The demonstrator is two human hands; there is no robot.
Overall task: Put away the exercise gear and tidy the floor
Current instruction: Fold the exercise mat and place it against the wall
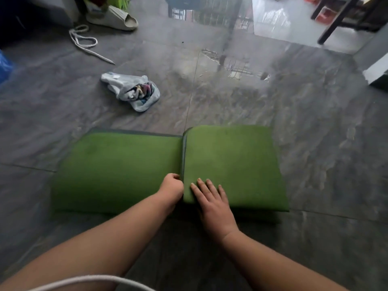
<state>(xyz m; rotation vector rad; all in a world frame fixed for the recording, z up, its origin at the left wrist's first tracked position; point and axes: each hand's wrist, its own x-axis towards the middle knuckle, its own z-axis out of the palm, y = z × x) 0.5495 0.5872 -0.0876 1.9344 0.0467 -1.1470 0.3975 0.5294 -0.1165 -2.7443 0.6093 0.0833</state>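
A green exercise mat (pixel 117 169) lies on the grey tiled floor, its right part folded into a thick stack (pixel 233 162). My left hand (pixel 171 186) is curled against the near end of the fold's edge, fingers tucked at the seam. My right hand (pixel 212 198) rests flat, fingers spread, on top of the folded stack near its front left corner. A white rope (pixel 84 42) lies coiled on the floor at the far left.
A crumpled light cloth bundle (pixel 134 91) lies on the floor beyond the mat. A pale slipper (pixel 115 17) sits at the back left. Dark furniture legs (pixel 336 19) stand at the back right. A white cord (pixel 88 279) crosses the bottom edge.
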